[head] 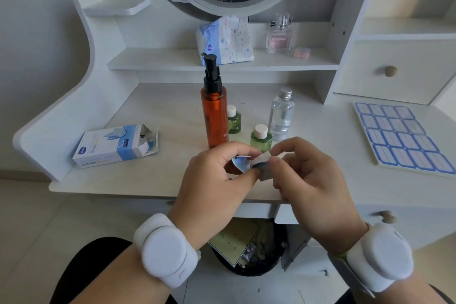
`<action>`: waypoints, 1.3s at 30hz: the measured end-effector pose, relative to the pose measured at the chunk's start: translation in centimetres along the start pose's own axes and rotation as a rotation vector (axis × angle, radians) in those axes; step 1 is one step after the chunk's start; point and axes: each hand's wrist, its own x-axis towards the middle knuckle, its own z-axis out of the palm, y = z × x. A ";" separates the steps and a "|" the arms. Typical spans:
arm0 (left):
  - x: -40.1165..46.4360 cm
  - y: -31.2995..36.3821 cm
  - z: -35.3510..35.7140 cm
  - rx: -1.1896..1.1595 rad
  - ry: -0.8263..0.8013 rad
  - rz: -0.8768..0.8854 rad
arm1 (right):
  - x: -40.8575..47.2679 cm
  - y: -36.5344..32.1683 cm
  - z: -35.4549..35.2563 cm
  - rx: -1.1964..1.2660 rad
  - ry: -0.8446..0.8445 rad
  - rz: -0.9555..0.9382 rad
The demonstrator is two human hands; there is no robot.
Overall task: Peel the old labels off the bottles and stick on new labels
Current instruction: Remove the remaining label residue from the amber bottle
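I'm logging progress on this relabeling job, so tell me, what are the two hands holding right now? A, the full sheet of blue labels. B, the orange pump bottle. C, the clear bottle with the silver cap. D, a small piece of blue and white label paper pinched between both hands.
D: the left hand and right hand both pinch a small label piece, while the orange pump bottle, clear bottle and label sheet rest untouched on the desk.

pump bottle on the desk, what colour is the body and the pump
The pump bottle has a transparent orange body and a black pump, seen best in the head view.
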 end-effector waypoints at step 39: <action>-4.2 -17.1 10.1 -0.057 -0.359 -0.849 | 3.0 1.8 1.6 0.064 -0.029 0.080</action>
